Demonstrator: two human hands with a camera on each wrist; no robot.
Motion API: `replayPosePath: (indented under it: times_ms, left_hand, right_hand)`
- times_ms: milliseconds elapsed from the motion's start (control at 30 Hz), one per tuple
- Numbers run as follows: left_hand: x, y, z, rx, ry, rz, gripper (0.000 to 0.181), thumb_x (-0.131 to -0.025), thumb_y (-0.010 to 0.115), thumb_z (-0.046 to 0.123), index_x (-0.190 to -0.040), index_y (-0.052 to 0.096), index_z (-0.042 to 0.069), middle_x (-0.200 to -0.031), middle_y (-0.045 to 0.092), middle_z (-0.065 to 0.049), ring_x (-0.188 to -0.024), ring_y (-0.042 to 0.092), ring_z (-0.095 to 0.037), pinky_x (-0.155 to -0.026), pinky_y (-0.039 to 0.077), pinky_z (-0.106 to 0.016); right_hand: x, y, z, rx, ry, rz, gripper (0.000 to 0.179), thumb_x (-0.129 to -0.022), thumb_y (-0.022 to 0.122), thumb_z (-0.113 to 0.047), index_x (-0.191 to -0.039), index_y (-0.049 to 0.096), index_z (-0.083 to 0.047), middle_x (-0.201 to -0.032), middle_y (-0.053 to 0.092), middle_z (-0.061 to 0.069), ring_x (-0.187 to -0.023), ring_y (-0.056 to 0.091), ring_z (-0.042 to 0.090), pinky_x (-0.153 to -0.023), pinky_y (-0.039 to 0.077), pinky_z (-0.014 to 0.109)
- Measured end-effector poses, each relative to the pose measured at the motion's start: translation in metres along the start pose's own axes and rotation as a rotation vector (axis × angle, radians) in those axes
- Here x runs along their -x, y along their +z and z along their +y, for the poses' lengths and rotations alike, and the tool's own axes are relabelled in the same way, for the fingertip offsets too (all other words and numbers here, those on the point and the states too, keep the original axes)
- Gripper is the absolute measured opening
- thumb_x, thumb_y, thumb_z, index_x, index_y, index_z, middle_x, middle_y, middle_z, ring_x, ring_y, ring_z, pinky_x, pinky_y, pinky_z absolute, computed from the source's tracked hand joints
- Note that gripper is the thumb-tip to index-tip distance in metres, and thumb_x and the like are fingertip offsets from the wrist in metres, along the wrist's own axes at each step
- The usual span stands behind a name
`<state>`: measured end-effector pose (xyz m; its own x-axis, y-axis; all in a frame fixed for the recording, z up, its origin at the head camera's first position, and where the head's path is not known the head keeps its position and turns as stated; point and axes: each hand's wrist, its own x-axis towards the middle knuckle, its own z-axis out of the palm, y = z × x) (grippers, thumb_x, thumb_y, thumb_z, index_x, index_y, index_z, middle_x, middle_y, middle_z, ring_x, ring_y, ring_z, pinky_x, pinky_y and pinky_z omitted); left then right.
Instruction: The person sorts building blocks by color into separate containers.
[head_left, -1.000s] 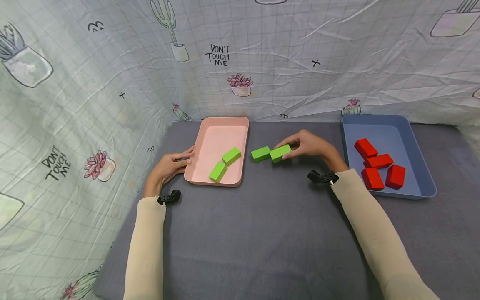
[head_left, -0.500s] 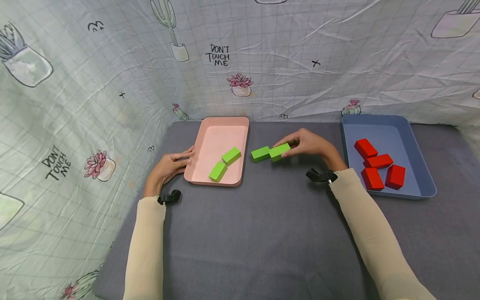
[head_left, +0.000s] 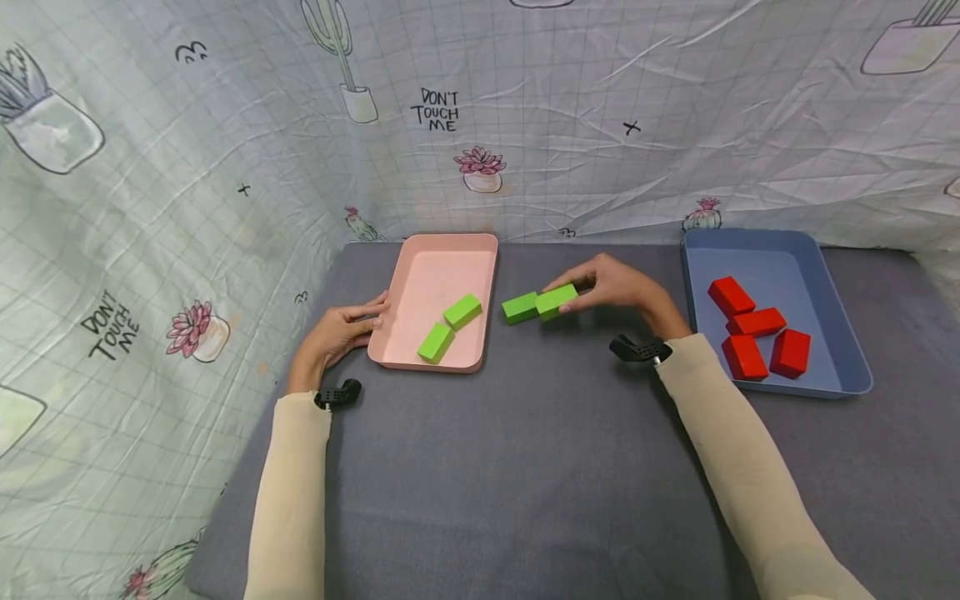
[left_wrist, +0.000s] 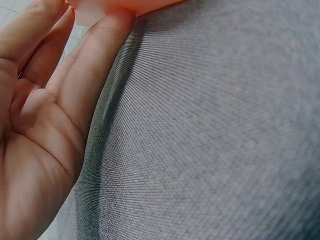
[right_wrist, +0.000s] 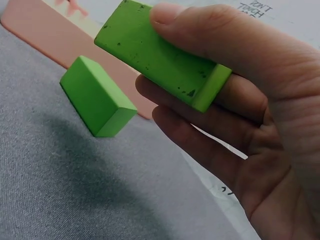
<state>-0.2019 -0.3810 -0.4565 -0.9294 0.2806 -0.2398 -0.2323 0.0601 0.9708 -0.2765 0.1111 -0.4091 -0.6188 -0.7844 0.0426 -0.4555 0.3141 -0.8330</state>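
My right hand (head_left: pixel 618 283) pinches a green block (head_left: pixel 555 302) between thumb and fingers. In the right wrist view that block (right_wrist: pixel 155 52) is clear of the table, tilted, with dark specks on its face. A second green block (head_left: pixel 520 308) lies on the grey table just left of it, overlapped by the held one in the head view. My left hand (head_left: pixel 337 337) touches the left wall of a pink tray (head_left: pixel 442 271) with fairly straight fingers; the left wrist view shows its fingertips against the tray's edge (left_wrist: pixel 145 6). Two green blocks, one nearer (head_left: pixel 435 342) and one farther (head_left: pixel 462 312), lie in the tray.
A larger blue tray (head_left: pixel 787 258) stands at the back right, with several red blocks (head_left: pixel 757 322) in its left part. Behind the table hangs a printed cloth (head_left: pixel 555 108). Grey tabletop (head_left: pixel 510 467) stretches between my forearms.
My right hand has shifted slightly left and away from me with the green block, which now overlaps the block on the table a little more. My left hand and both trays stay put.
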Motion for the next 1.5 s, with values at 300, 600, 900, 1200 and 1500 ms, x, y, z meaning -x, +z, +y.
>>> replayPosePath:
  times_ms: [300,600,900,1200,1500]
  left_hand:
    - [-0.001,0.0,0.001,-0.003,-0.007,0.004,0.05,-0.1,0.06,-0.003,-0.147,0.043,-0.009,-0.165,0.029,-0.002,-0.141,0.045,-0.014,-0.09,0.058,-0.03]
    - [-0.001,0.001,-0.001,-0.007,-0.011,0.012,0.051,-0.099,0.061,-0.002,-0.147,0.043,-0.009,-0.164,0.03,-0.002,-0.146,0.039,-0.021,-0.091,0.057,-0.03]
    - [0.0,0.001,-0.001,-0.003,-0.017,0.005,0.053,-0.1,0.061,-0.001,-0.148,0.041,-0.009,-0.165,0.028,-0.002,-0.146,0.039,-0.021,-0.09,0.057,-0.029]
    - [0.001,0.001,0.002,-0.012,-0.027,0.014,0.052,-0.1,0.061,0.001,-0.148,0.042,-0.008,-0.165,0.028,-0.002,-0.146,0.037,-0.02,-0.092,0.056,-0.03]
    - [0.0,0.0,0.001,-0.008,-0.017,0.011,0.052,-0.1,0.061,0.0,-0.148,0.043,-0.009,-0.165,0.027,-0.003,-0.146,0.036,-0.026,-0.092,0.057,-0.031]
  right_hand:
    - [-0.002,-0.001,-0.005,0.023,-0.011,0.023,0.035,-0.086,0.08,-0.002,-0.12,0.075,-0.001,-0.115,0.073,0.016,-0.087,0.061,0.015,-0.076,0.051,0.023]
    - [-0.003,0.003,-0.006,-0.034,0.001,0.021,0.036,-0.087,0.08,-0.001,-0.123,0.073,0.0,-0.118,0.072,0.018,-0.094,0.064,0.016,-0.082,0.052,0.022]
    - [-0.004,0.004,-0.012,-0.057,0.035,0.035,0.037,-0.087,0.079,-0.002,-0.124,0.073,-0.001,-0.119,0.073,0.016,-0.094,0.062,0.018,-0.086,0.052,0.034]
    - [-0.014,0.006,0.012,-0.064,0.016,0.065,0.039,-0.086,0.082,-0.005,-0.124,0.075,-0.007,-0.119,0.074,0.011,-0.094,0.063,0.017,-0.083,0.052,0.03]
    - [-0.013,0.005,0.018,-0.085,-0.002,0.042,0.04,-0.086,0.082,-0.008,-0.125,0.075,-0.009,-0.118,0.074,0.01,-0.09,0.062,0.019,-0.077,0.053,0.026]
